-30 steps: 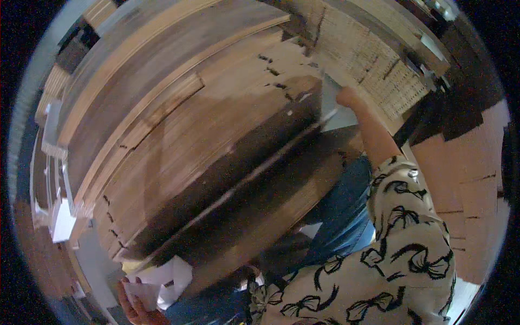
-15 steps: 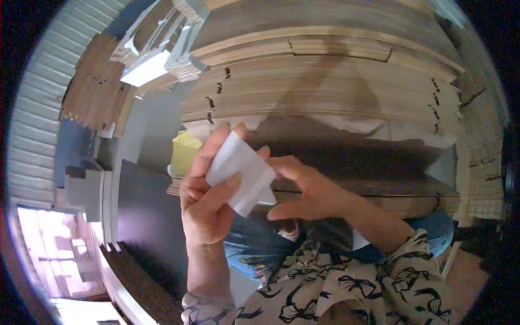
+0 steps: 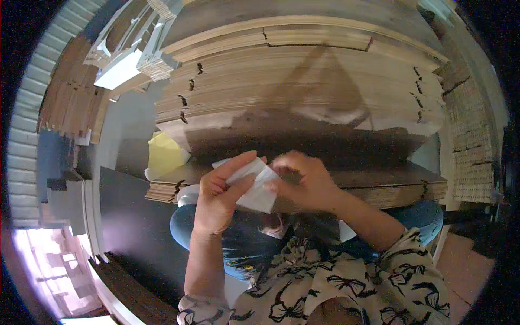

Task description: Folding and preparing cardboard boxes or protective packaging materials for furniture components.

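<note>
A small wad of white paper sheets (image 3: 259,199) is held above my lap, close to the front of a low cardboard pile. My left hand (image 3: 215,203) grips it from the left, fingers behind and thumb across the front. At the sheets' right edge, my right hand (image 3: 307,183) has its fingers curled, with thumb and forefinger closed on the paper; its fingertips are slightly blurred. How many sheets there are cannot be made out. Behind the hands lies the dark, shadowed top of the low pile's flat cardboard (image 3: 374,184).
A tall stack of flat cardboard (image 3: 303,103) rises ahead. Yellow paper (image 3: 162,154) lies at the low pile's left end. More cardboard stacks stand at the right (image 3: 476,141) and far left (image 3: 70,95). My knees in jeans (image 3: 184,225) sit below the pile's front edge.
My right hand has closed from spread fingers onto the paper's right edge. The sheets look tilted and partly parted now. The view has shifted, with the cardboard appearing further left.
</note>
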A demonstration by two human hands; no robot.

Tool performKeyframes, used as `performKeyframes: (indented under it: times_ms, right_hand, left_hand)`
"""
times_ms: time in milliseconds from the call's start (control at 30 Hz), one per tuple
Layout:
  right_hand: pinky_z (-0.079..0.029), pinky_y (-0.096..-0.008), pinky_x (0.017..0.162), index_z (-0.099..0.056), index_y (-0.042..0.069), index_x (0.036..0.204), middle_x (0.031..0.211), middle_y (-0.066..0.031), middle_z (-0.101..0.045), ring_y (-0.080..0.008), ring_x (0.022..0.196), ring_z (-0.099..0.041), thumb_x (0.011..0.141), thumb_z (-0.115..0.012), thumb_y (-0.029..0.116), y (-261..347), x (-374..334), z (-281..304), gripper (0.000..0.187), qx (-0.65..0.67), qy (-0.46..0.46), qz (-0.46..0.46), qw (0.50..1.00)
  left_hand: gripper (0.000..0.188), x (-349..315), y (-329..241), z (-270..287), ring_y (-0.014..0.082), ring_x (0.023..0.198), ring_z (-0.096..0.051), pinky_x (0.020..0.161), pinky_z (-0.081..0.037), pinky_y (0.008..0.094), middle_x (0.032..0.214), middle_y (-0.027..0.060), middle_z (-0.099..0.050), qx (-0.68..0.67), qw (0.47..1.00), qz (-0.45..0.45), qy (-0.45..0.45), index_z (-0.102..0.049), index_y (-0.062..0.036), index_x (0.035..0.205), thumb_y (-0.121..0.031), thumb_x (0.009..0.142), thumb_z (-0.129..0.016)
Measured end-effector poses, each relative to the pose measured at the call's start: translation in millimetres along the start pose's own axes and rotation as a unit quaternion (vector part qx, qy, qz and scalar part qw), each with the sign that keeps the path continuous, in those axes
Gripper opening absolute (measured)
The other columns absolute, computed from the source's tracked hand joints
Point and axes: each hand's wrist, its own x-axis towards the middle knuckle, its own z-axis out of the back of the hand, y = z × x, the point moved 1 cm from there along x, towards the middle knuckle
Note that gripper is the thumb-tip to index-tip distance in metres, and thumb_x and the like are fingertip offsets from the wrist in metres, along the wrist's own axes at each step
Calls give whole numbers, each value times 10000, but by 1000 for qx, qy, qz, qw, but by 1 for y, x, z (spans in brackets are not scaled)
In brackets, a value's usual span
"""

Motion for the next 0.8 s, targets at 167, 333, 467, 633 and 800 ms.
performKeyframes:
  times_ms: [167, 333, 467, 633, 800]
  right_hand:
    - [-419, -401, 818, -583, 89, 931, 954, -91, -557, -300, 937, -500, 705, -665, 167, 1, 11, 16, 253, -135, -192, 251, 939]
    - [-412, -408, 819, -548, 91, 875, 935, -89, -532, -302, 915, -489, 623, -626, 127, -9, 6, 25, 266, -236, -196, 339, 889]
    - [-406, -419, 810, -519, 68, 852, 966, -97, -523, -311, 919, -483, 662, -597, 115, -28, -9, 15, 211, -200, -193, 331, 902]
    - [-446, -325, 751, -552, 58, 871, 875, -96, -559, -204, 835, -558, 828, -569, 125, -34, -42, 70, 82, 50, -296, 8, 954]
    - [-484, -315, 670, -589, 51, 856, 747, -90, -596, -184, 694, -583, 754, -632, 121, -187, -133, 242, 131, -222, -438, -150, 858]
  left_hand:
    - [395, 0, 2, -5, 137, 962, -550, 834, -422, 234, 1093, 111, -586, 64, 998, -1, 6, -513, 35, 1171, 16, 781, -566]
    - [364, 8, -5, -24, 151, 999, -532, 848, -416, 263, 1105, 109, -575, 134, 991, 5, 19, -512, 29, 1175, -20, 815, -528]
    - [506, 28, 30, -20, 219, 1030, -527, 910, -396, 348, 1125, 132, -553, -96, 990, 104, -12, -492, 38, 1172, -385, 928, -361]
    - [589, 44, 41, 7, 236, 1033, -503, 887, -405, 375, 1130, 129, -531, -101, 990, 83, -62, -483, 18, 1185, -481, 913, -332]
    - [563, 40, 57, 23, 233, 1005, -516, 836, -444, 378, 1114, 134, -528, -163, 975, 124, -81, -504, 25, 1159, -462, 911, -366]
